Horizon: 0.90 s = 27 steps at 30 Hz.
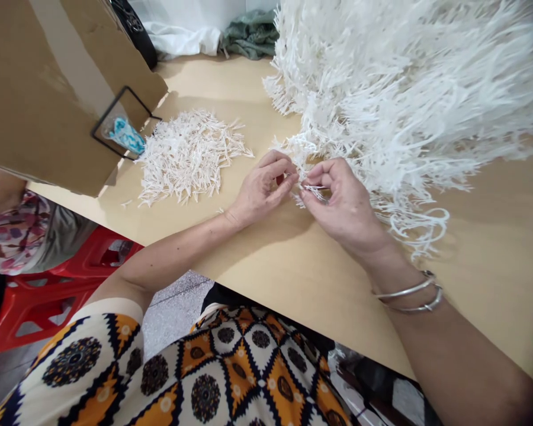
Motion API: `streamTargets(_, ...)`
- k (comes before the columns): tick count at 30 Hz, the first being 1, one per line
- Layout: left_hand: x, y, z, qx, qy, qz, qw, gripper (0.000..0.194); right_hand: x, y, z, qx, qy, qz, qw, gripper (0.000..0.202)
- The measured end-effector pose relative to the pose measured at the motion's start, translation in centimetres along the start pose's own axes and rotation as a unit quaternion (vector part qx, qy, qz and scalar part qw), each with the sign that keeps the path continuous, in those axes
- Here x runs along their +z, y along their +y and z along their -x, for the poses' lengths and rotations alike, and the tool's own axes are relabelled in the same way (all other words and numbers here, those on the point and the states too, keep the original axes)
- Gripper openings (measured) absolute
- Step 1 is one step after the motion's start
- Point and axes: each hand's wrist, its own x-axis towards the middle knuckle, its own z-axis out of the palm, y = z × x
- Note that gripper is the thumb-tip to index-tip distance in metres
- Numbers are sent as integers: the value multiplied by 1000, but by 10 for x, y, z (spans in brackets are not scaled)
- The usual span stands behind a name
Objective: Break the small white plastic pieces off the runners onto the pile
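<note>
My left hand (266, 186) is closed in a pinch, thumb against fingers, at the near edge of a large heap of white plastic strands (382, 77). Just to its right, my right hand (340, 204) pinches a few thin white pieces (315, 189) between thumb and fingers. The two hands' fingertips almost meet above the table. What lies between the left fingertips is too small to make out. A smaller pile of short white pieces (189, 155) rests on the table to the left of my hands.
A cardboard box (66, 89) stands at the left, beside a black wire frame (102, 121) and a blue-and-white packet (127, 136). White and green cloths (251, 35) lie at the back. Another person's patterned clothing (13, 231) and red stools (48, 296) show at the lower left.
</note>
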Motion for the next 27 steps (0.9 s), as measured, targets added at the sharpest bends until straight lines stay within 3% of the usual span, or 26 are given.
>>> streamTargets(2, -4, -11, -1, -25, 55, -23, 998, 39, 0, 0, 3, 12, -18, 9, 1000, 34)
streamTargets(5, -16, -37, -4, -107, 200, -68, 972, 46, 1, -2, 7, 34, -48, 38, 998, 32)
streamTargets(7, -23, -53, -5, -147, 221, -58, 962, 43, 1, -3, 9, 35, -45, 51, 997, 32)
streamTargets(11, -31, -69, -7, -129, 284, -105, 944, 44, -2, 0, 6, 27, -15, 55, 998, 27)
streamTargets(13, -35, -67, -8, -117, 339, -127, 925, 42, -5, 2, 5, 11, -22, 56, 998, 22)
streamTargets(15, -38, -58, -9, -100, 350, -129, 923, 37, -8, 5, 3, -7, -36, 55, 998, 23)
streamTargets(17, -38, -43, -10, -65, 287, -120, 948, 27, -9, 7, 2, -14, -39, 50, 998, 29)
streamTargets(20, -29, -16, -8, -6, 70, -114, 991, 20, -10, 9, 2, -12, -40, 49, 998, 39)
streamTargets(23, -13, 0, -5, 69, -102, -123, 985, 20, -8, 10, 3, -5, -32, 43, 999, 50)
streamTargets(27, -2, 2, -2, 104, -176, -108, 973, 17, -7, 9, 4, 5, -25, 28, 999, 54)
